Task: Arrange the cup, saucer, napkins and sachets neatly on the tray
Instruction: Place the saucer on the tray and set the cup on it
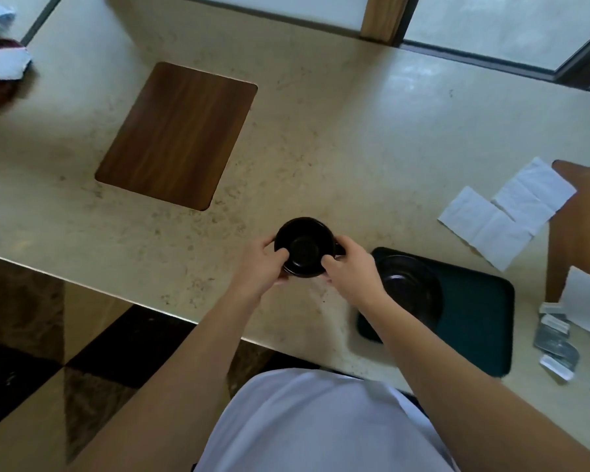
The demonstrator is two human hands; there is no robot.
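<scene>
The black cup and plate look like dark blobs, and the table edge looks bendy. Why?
In the head view, light from the windows behind leaves the cup, held by the left hand and right hand, and the saucer nearly featureless; the wide-angle lens curves the counter edge; the corners look soft.

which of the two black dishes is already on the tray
The saucer, lying at the left end of the dark tray. The cup is held by the left hand and right hand, left of the tray.

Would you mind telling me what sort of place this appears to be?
Probably a café or hotel service counter: a long stone-look counter, a serving tray with a saucer, plus napkins and sachets.
</scene>
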